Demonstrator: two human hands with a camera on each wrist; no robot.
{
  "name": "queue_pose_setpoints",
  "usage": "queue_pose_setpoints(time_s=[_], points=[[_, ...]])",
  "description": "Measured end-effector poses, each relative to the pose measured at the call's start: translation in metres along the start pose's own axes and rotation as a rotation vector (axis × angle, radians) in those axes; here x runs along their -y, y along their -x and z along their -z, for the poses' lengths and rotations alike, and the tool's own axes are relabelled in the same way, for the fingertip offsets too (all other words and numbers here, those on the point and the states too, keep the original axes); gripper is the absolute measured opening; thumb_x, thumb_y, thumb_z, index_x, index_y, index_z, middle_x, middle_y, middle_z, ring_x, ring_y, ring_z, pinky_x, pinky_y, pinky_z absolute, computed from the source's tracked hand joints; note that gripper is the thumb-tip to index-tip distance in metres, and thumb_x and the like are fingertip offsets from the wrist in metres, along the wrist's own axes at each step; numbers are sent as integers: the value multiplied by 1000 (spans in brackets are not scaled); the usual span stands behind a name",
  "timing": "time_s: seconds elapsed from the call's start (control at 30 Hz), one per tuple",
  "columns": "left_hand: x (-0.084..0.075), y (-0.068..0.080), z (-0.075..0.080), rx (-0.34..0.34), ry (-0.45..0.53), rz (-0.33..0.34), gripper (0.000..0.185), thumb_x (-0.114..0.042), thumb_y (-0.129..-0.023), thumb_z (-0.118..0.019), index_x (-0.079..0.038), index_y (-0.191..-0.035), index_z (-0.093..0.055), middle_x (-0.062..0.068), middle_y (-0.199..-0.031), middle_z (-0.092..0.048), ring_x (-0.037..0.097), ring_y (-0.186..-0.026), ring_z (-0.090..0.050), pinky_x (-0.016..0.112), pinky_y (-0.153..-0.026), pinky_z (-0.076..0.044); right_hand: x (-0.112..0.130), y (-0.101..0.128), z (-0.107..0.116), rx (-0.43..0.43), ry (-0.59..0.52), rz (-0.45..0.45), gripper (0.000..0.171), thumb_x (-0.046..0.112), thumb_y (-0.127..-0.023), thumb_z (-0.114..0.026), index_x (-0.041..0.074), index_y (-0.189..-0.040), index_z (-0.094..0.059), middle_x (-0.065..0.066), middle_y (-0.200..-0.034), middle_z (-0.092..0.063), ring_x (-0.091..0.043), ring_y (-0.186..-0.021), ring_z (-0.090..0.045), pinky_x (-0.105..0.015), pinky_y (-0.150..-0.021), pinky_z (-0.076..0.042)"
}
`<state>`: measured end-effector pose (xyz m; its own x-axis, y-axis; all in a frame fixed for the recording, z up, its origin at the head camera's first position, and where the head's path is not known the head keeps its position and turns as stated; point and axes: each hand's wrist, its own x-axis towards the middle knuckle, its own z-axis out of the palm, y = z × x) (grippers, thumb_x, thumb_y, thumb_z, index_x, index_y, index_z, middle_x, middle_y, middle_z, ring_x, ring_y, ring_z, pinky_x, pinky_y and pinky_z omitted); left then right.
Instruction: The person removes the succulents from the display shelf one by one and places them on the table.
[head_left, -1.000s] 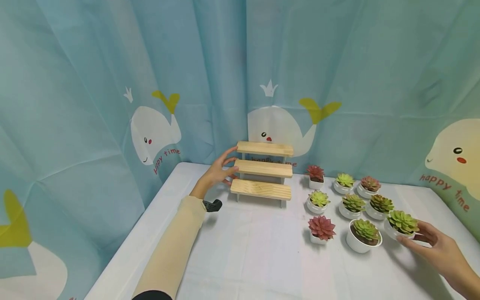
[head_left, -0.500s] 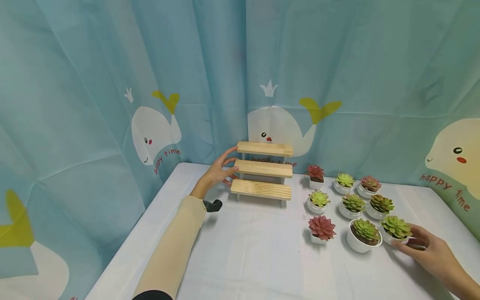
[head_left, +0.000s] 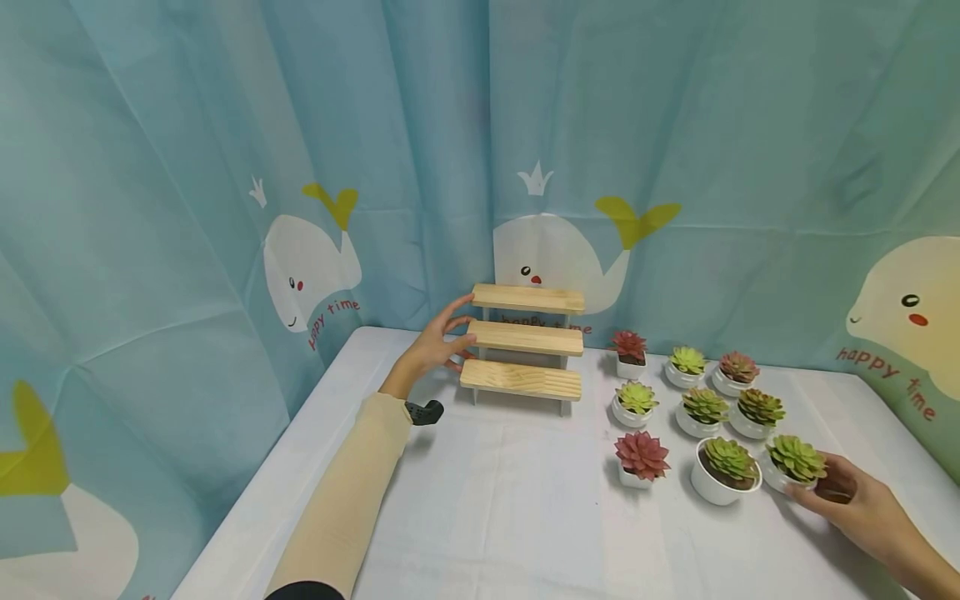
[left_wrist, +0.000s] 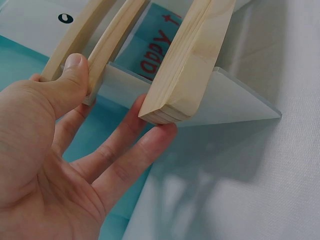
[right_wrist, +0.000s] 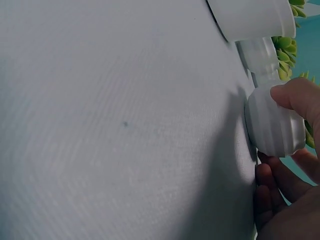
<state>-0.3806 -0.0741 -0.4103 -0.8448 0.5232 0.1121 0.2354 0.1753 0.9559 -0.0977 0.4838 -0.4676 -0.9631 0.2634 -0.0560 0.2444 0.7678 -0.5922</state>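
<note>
Head view: the left hand [head_left: 438, 343] is reaching forward on an extended arm to the left end of the wooden stepped shelf [head_left: 525, 343] at the table's [head_left: 495, 500] rear; open cloth is lying in front of it. The right hand [head_left: 851, 500] is resting low at the right, beside the green succulent pot [head_left: 793, 462].

Left wrist view: fingers [left_wrist: 127, 150] spread, thumb pressing the middle step, fingertips touching the lowest step's end.

Right wrist view: thumb and curled fingers [right_wrist: 290, 95] are pinching the white pot [right_wrist: 272, 125].
</note>
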Motion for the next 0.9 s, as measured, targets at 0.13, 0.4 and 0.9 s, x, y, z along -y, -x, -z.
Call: queue_pose_setpoints(time_s=[0.13, 0.4, 0.9], points=[[-2, 0, -2, -3, -8, 1, 77, -20, -103, -67, -41, -163, -24, 16, -165, -31, 46, -93, -71, 51, -68, -63, 1, 3, 2, 15, -8, 5, 85, 40, -96, -74, -21, -140, -34, -42, -121, -57, -45, -101, -65, -23, -63, -52], [-1, -4, -4, 3, -4, 1, 77, -18, -103, -67, -39, -163, -25, 16, -164, -32, 37, -85, -73, 50, -67, -63, -2, 7, 5, 40, -29, 9, 83, 38, -98, -73, -20, -142, -34, -40, -123, -58, 12, -84, -47, -17, -64, -48], [-8, 3, 6, 18, 41, 14, 79, -24, -103, -66, -47, -163, -19, 15, -161, -38, 47, -109, -67, 61, -88, -57, 4, 6, 25, 40, -46, 122, 90, 36, -98, -73, -12, -154, -21, -44, -142, -40, 17, -93, -47, -18, -67, -50]])
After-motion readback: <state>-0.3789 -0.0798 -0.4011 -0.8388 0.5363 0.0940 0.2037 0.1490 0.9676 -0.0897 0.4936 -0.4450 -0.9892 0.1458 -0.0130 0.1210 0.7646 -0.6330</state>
